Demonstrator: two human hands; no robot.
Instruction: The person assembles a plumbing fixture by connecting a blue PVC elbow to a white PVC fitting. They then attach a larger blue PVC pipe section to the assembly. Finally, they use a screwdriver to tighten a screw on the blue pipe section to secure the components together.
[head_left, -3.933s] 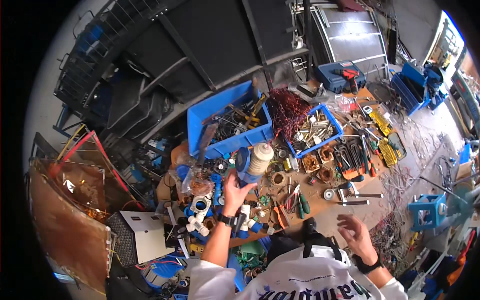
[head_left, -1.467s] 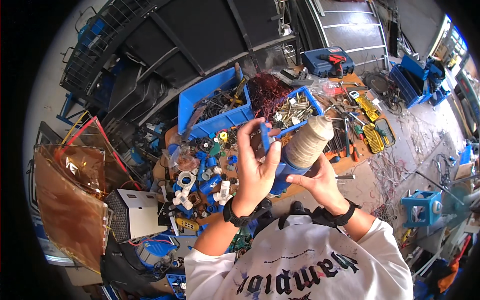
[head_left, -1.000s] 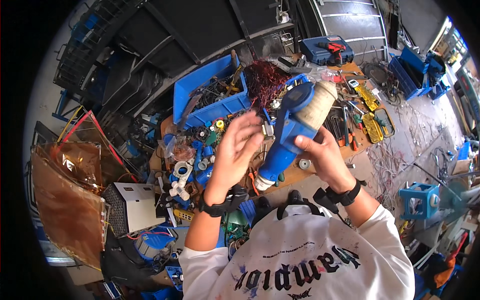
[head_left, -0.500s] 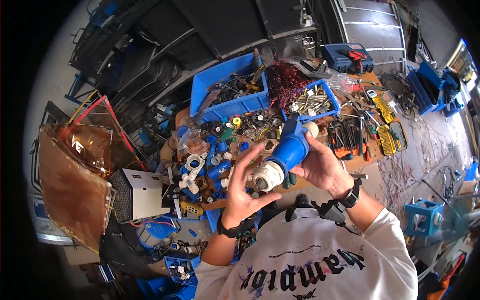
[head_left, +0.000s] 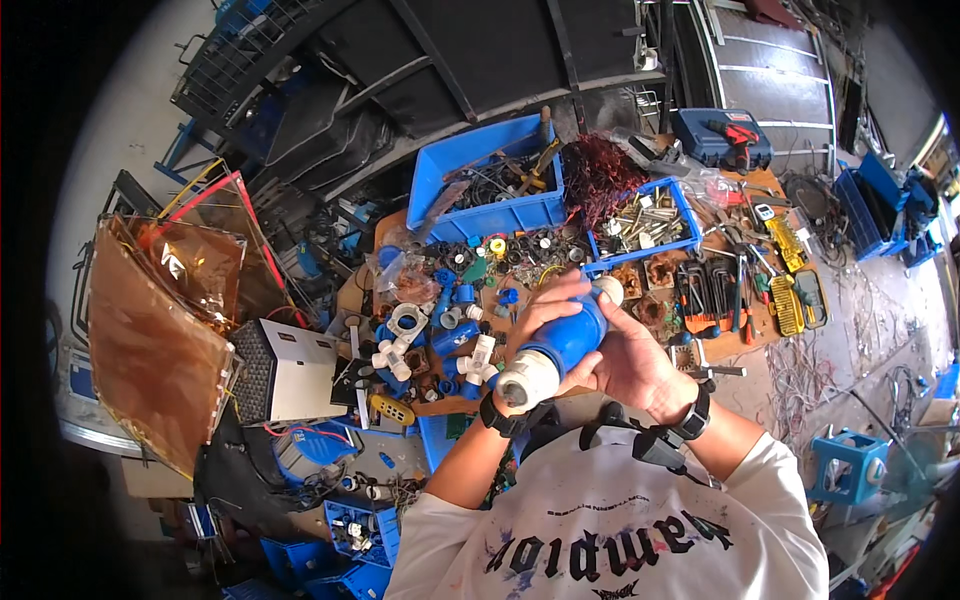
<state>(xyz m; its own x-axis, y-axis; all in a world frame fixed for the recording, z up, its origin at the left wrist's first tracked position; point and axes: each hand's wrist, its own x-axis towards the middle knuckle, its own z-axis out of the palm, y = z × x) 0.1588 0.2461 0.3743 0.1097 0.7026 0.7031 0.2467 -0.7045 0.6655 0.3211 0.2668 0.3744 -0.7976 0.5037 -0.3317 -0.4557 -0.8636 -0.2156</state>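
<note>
Pose | left hand (head_left: 545, 306) wraps blue connector (head_left: 570, 338) | right hand (head_left: 645, 372) cups right side

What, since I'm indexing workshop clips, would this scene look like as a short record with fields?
In hand: blue-and-white cylindrical piece, tilted
Left hand: fingers around the piece
Right hand: against its right side; grip unclear
Beyond the hands: large blue crate; dark red wire bundle; small blue tray of metal parts
To the left: white pipe fittings
Far right: red-and-black drill on a blue case
</note>
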